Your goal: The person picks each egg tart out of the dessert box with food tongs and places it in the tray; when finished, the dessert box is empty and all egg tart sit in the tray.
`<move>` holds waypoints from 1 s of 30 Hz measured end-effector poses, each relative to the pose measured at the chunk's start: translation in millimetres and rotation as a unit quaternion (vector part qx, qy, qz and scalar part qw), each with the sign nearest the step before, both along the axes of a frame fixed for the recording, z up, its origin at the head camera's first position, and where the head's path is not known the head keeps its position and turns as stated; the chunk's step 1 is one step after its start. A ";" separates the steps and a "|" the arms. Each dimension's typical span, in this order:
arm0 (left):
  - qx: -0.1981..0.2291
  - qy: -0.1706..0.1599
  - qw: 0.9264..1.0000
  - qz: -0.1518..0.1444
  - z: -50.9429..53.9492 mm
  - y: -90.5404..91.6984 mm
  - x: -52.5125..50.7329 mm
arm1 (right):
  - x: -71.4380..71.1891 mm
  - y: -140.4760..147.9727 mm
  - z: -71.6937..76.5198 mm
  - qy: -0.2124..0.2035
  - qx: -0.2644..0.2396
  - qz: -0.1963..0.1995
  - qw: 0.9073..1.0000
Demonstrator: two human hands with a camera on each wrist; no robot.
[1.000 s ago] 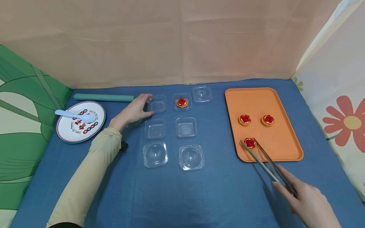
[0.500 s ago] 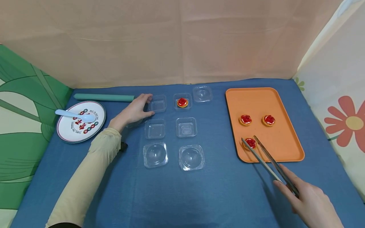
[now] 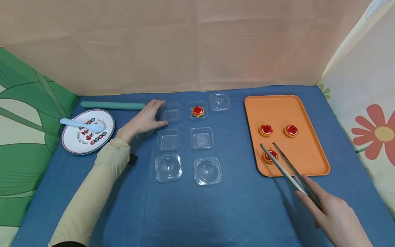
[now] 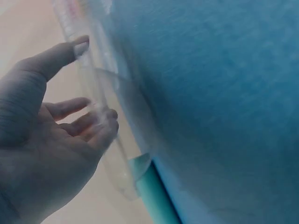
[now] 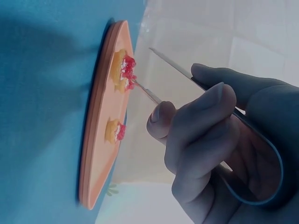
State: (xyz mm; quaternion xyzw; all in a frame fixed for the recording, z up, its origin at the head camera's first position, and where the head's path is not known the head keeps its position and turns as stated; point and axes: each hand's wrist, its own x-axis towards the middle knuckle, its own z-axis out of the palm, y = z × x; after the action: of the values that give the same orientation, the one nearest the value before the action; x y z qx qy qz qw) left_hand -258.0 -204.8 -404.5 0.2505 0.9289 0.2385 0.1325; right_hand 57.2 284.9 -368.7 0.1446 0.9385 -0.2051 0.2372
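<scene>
My left hand (image 3: 145,120) holds the left side of a clear plastic box (image 3: 171,112), its thumb and fingers spread along the rim. In the left wrist view the fingertips (image 4: 110,116) touch the clear wall. My right hand (image 3: 333,209) grips metal tongs (image 3: 285,173), whose tips stand apart with nothing pinched between them. They hang over a red-topped tart (image 3: 270,156) near the front left corner of the orange tray (image 3: 303,151). Two similar tarts, a left one (image 3: 265,130) and a right one (image 3: 291,130), lie farther back on it.
Another tart (image 3: 198,111) sits in a clear box. Several open clear boxes, such as a front right lid (image 3: 207,171), stand mid-table. At left are a white plate (image 3: 74,139) with a pale blue spoon (image 3: 95,128) and a green roll (image 3: 112,105).
The tong tips have lifted off from around the front tart and shifted slightly away from me, drawing a bit closer together. My left hand has stayed almost still at the box.
</scene>
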 end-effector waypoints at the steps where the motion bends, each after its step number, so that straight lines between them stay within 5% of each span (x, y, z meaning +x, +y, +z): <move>1: 0.001 0.004 1.000 -0.003 2.0 0.1 -0.2 | -1.1 -0.8 1.2 0.002 0.000 0.001 1.000; 12: 0.011 0.017 1.000 -0.010 13.9 11.7 -4.6 | -15.6 -17.8 17.2 0.098 -0.008 0.041 0.994; 23: -0.010 0.023 0.999 -0.032 19.3 39.7 -9.8 | -62.6 -46.1 30.0 0.185 -0.002 0.137 0.973; 30: -0.029 0.028 0.998 -0.050 24.0 58.0 -14.1 | -99.3 -64.6 37.6 0.184 -0.027 0.182 0.966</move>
State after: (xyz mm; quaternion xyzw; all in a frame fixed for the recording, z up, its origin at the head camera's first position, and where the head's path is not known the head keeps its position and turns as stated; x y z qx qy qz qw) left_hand -272.2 -146.8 -380.5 0.2993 0.9251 0.1973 0.1252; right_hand -42.1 220.3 -331.0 -0.0755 0.9706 -0.2064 0.0979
